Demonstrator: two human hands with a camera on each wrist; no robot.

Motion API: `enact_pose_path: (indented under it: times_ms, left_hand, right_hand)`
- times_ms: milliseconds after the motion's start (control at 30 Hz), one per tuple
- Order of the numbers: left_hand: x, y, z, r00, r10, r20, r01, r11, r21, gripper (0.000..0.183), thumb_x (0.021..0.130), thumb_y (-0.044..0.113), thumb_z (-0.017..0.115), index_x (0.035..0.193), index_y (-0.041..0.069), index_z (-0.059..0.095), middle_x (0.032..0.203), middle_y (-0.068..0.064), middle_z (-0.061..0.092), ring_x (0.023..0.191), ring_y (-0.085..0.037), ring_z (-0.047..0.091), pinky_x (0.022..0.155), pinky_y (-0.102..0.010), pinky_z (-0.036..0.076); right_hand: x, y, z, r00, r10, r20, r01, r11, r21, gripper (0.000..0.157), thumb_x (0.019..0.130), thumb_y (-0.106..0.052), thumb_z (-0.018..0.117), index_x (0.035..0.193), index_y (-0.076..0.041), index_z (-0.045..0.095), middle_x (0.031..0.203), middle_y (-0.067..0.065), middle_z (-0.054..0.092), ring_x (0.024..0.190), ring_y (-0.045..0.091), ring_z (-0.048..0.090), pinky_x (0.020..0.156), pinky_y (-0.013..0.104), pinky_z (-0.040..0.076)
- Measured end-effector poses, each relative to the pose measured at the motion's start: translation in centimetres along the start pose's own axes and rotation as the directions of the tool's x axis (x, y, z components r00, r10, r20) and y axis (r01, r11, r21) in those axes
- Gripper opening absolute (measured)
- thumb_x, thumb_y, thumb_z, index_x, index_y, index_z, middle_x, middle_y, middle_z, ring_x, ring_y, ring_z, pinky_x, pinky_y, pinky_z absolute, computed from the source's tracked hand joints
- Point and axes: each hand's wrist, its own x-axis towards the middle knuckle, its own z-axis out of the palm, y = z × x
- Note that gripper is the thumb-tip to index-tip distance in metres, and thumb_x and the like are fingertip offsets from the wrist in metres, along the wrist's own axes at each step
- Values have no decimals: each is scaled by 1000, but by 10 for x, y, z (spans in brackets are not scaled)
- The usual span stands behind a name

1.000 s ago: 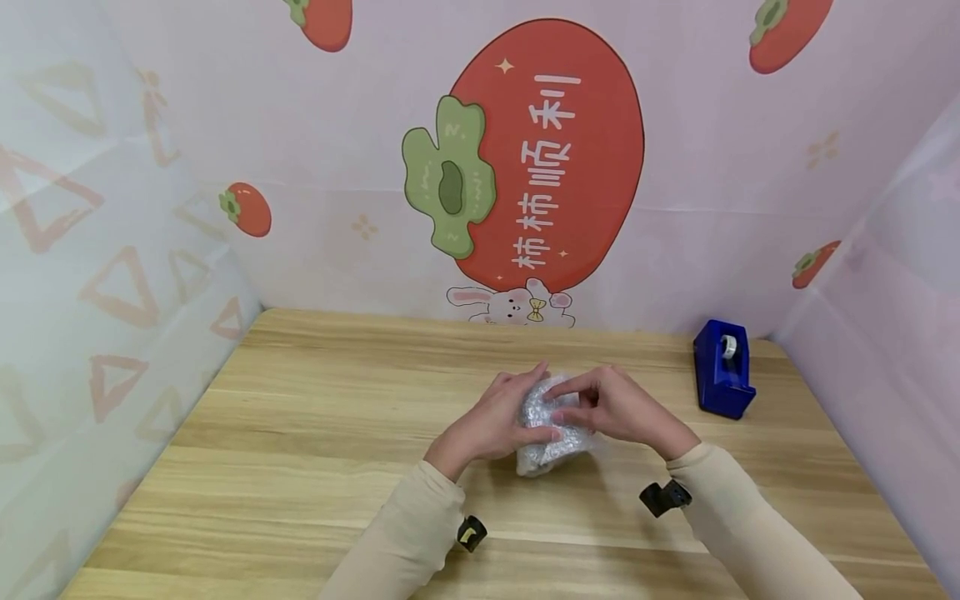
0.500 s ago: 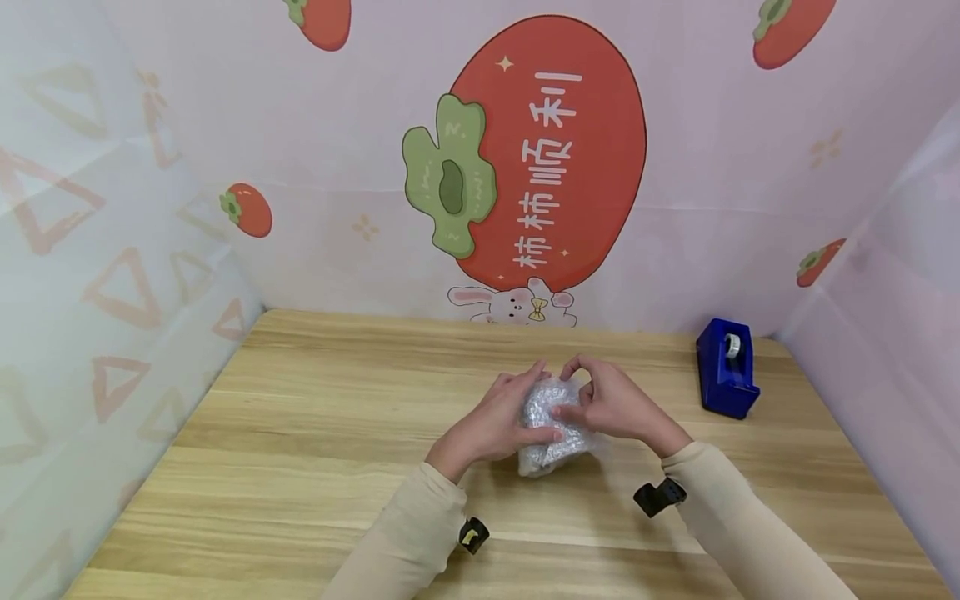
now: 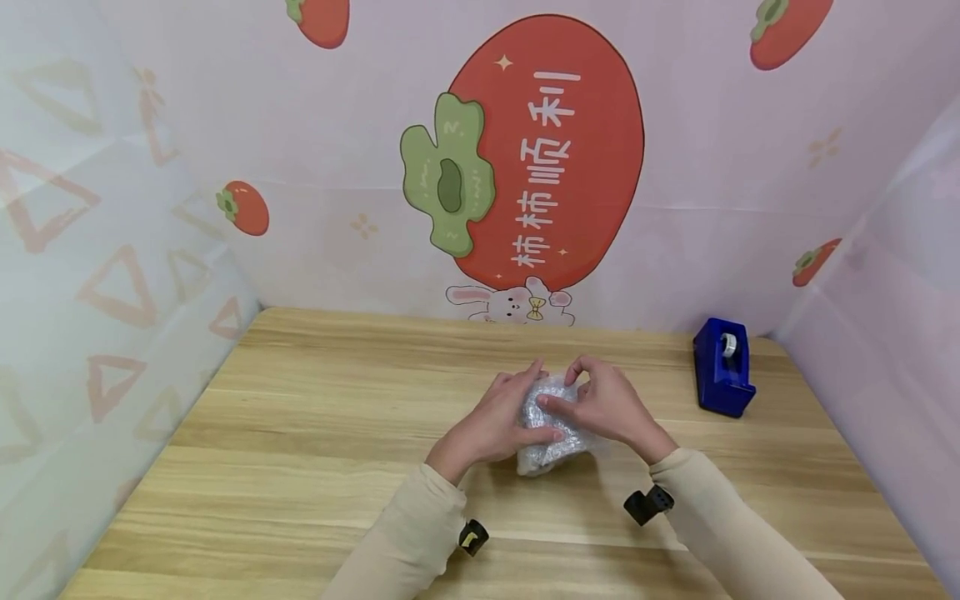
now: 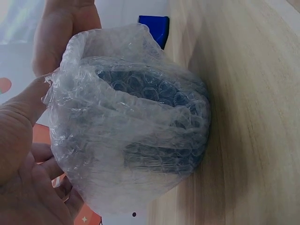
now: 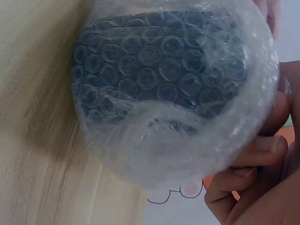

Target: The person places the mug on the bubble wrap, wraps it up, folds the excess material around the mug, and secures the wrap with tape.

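Note:
A bundle wrapped in clear bubble wrap [image 3: 546, 457] stands on the table between my two hands. Through the plastic, the right wrist view shows something dark blue [image 5: 150, 75] inside; its kind cannot be made out. My left hand [image 3: 487, 422] holds the bundle from the left, thumb across the near side and fingers toward the back. On the upper right, my right hand [image 3: 611, 406] has its thumb on the wrap and its index finger bent at the top edge, pinching the plastic there. Loose, crumpled layers of wrap [image 4: 117, 42] stick up on one side in the left wrist view.
A blue tape dispenser [image 3: 723, 367] with a roll of tape stands at the back right of the wooden table [image 3: 322, 433]. Printed cloth walls [image 3: 337, 242] enclose the back and both sides.
My right hand's index finger has gone from the wrap's front face to its top edge. Its thumb has slid a little up and left. My left hand stays in place.

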Motion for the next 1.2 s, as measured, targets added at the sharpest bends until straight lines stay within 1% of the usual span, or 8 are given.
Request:
enact_pose_path:
  times_ms: [100,267,400,533,700,867,1033,1200]
  left_hand:
    - [-1,1,0,1000,-3,-2,3,1000,-1,101,87,39,81,162,8,22,155,0,45,135,-23,38,111,-43,40]
    - [-2,1,-1,1000,-3,-3,3,1000,1,100,87,39,81,162,8,23,155,0,45,135,-23,38,112,-43,39]
    - [-1,-1,0,1000,-11,-4,11,1000,4,100,87,41,81,162,9,22,155,0,45,135,-22,38,112,-43,39]
    - [-1,-1,1,1000,-31,0,31,1000,-6,101,86,42,81,162,10,22,155,1,45,136,-22,38,113,-43,38]
    - [0,-1,-1,999,-30,11,30,999,-13,102,86,43,81,162,10,22,155,0,45,136,-23,37,113,-44,38]
    - [0,0,-1,1000,-25,16,25,999,-20,100,87,43,80,162,11,23,156,0,44,135,-23,37,112,-44,38]
    - [-1,0,-1,999,-31,16,32,999,-19,99,87,42,80,162,12,24,157,1,43,135,-22,37,112,-45,39]
    - [-2,0,-1,999,-35,15,35,999,-19,98,87,41,81,162,11,25,156,2,44,134,-22,38,111,-44,39]
  right_hand:
    - [1,-3,2,999,28,-26,-29,999,-30,48,78,-45,86,92,-7,59,54,-3,43,45,11,41,42,26,31]
    - [1,-9,1,995,96,-26,-97,994,-51,51,77,-46,87,92,-6,59,58,2,50,48,14,48,44,28,37]
    - [1,-13,-2,988,153,-23,-155,984,-87,61,75,-52,86,98,-2,59,71,7,59,60,18,55,50,30,43]
    - [-3,-14,-5,979,205,-15,-205,971,-126,74,74,-60,84,106,0,56,83,9,61,70,22,56,54,32,44]
    - [-8,-8,-8,979,201,11,-198,972,-126,77,76,-64,80,110,-1,53,73,7,56,62,21,52,52,32,40]
    - [-12,0,-11,987,147,63,-144,988,-59,68,80,-56,81,109,-2,50,64,1,48,53,15,44,48,29,36]
    - [-16,5,-13,984,141,112,-148,987,55,61,83,-47,82,110,-5,49,55,-4,38,46,11,32,43,25,27]
    - [-23,12,-15,982,117,146,-139,978,156,55,87,-38,81,114,-2,49,61,-1,42,52,12,36,46,25,29]
